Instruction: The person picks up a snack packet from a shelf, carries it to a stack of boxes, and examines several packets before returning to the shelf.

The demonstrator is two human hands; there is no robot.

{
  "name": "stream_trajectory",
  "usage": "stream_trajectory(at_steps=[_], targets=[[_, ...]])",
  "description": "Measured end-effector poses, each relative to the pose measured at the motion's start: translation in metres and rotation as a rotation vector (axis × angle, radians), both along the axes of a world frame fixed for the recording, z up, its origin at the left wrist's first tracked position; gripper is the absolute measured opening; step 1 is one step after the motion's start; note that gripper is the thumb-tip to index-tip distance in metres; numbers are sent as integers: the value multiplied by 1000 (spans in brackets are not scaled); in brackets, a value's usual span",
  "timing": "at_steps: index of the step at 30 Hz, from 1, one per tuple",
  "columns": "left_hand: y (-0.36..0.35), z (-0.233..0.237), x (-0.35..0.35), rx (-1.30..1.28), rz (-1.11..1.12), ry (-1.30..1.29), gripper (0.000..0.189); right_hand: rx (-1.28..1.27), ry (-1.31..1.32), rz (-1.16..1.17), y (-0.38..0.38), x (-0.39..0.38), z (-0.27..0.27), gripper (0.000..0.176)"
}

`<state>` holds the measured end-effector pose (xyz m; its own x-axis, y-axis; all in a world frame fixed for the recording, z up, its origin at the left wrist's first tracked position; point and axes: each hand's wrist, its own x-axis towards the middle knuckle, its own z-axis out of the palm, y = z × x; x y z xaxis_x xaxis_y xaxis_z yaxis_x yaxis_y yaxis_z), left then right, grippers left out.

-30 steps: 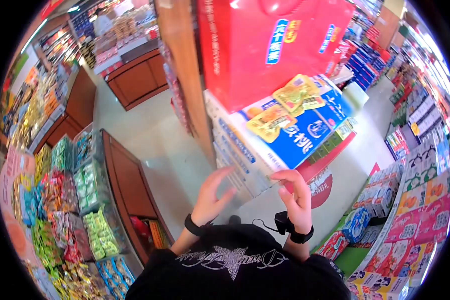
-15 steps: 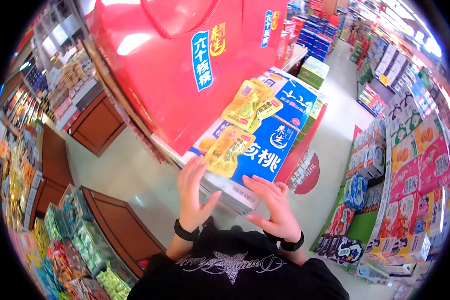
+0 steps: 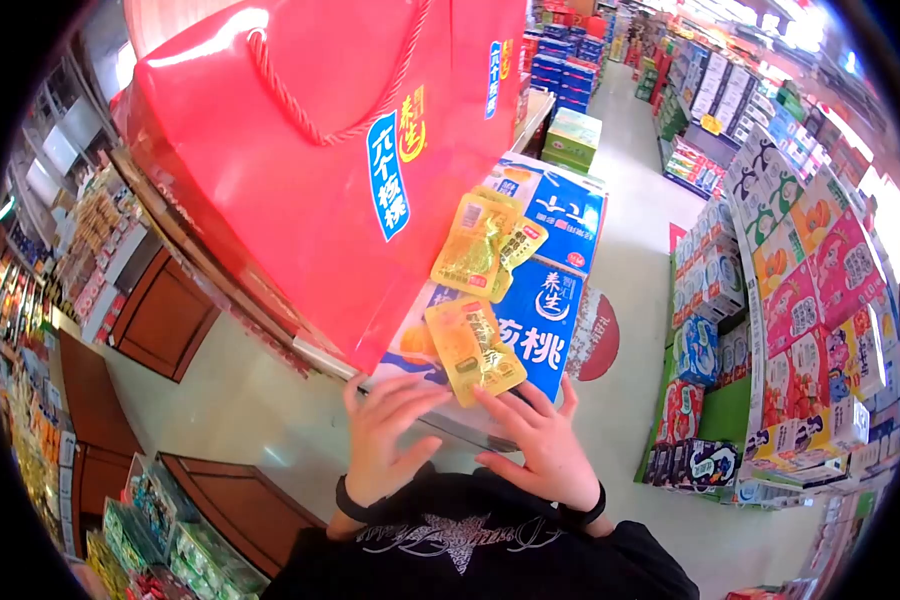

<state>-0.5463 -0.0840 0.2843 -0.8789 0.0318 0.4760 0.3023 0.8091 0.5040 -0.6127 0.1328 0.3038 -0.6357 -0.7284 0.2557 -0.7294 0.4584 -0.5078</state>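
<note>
Several gold pouches lie on a blue and white carton [image 3: 537,330]. The nearest gold pouch [image 3: 467,345] sits by itself, tilted, close to the carton's front edge. Behind it, another gold pouch [image 3: 473,243] overlaps others. My right hand [image 3: 542,445] has its fingers spread, and its index fingertip touches the nearest pouch's lower edge. My left hand [image 3: 388,435] is open at the carton's front left corner, holding nothing. A large red gift bag [image 3: 300,160] with a rope handle stands to the left of the pouches.
Shelves of boxed drinks [image 3: 800,300] line the right side. A green carton [image 3: 573,138] stands behind the blue one. Wooden display stands [image 3: 165,312] and green packaged goods [image 3: 205,550] are on the left. A tiled aisle runs along the right of the display.
The nearest pouch has turned and now slants the other way. My right hand has come up against it. The view has shifted, so the bag and carton appear lower and further left.
</note>
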Motion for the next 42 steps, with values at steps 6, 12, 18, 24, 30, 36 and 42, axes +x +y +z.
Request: stream_trajectory(at_steps=[6,12,18,24,30,36,42], targets=[[9,1,-1,78,69,46,33,-113,-54,-13,2,3,-8,63],[18,-1,-12,-38,-75,72,47,-177,-147,79,20,10,-10,49],[31,-3,-19,-131,-133,38,58,-329,-278,104,47,11,-16,34],[35,-2,-17,-167,-138,28,60,-450,-256,-152,45,9,-7,34],[49,-1,-7,-122,-219,-33,64,-460,-369,43,55,3,-18,32],[75,-2,7,-116,-212,-57,65,-363,-581,89,71,0,-13,46],[104,-11,17,-135,-121,-31,63,-242,-640,152,90,-7,-16,61]])
